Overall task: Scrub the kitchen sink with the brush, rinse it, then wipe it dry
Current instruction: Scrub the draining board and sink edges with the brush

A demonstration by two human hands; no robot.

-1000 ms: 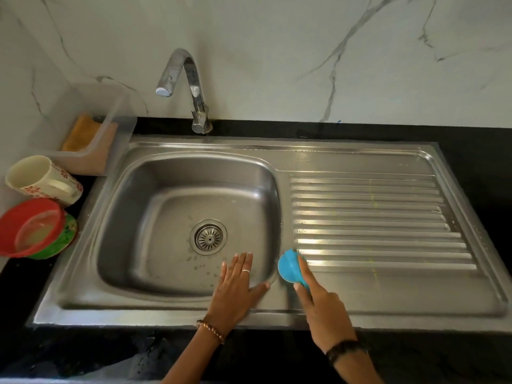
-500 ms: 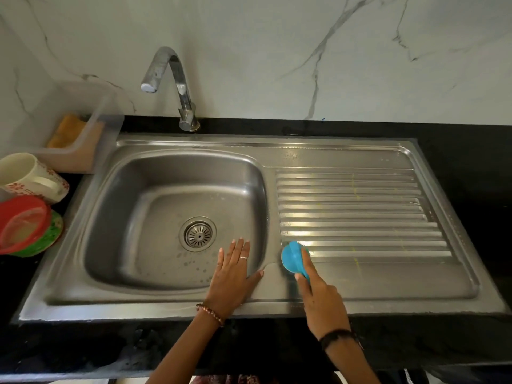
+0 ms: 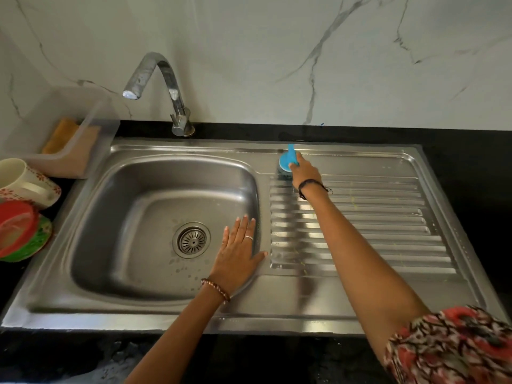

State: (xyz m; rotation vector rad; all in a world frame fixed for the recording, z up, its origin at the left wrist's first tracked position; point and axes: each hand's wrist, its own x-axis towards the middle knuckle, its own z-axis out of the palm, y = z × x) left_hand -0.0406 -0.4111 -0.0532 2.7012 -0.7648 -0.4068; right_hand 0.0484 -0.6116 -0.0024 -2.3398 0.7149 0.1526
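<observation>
While my right hand (image 3: pixel 304 173) grips the blue scrub brush (image 3: pixel 286 162) by its knob, fingers curled round it, the bristles sit on the far edge of the drainboard (image 3: pixel 374 217), just behind the first ridge and near the back rim of the steel sink (image 3: pixel 166 314). My left hand (image 3: pixel 238 253) lies flat, fingers straight, on the inner right wall of the basin (image 3: pixel 133 231), holding nothing. As I judge it, I am early in the scrubbing: no foam shows anywhere, the basin carries only scattered droplets near the round strainer drain (image 3: pixel 191 241), and faint yellowish streaks mark the drainboard. No water runs from the curved chrome tap (image 3: pixel 166 84), so rinsing and wiping dry are both left. The steel is brushed and dully reflective, the basin a rounded square, the drainboard pressed into long parallel ridges. The brush has a smooth plastic dome above a dark bristle pad. Behind is white veined marble; the counter (image 3: pixel 471 151) is black
</observation>
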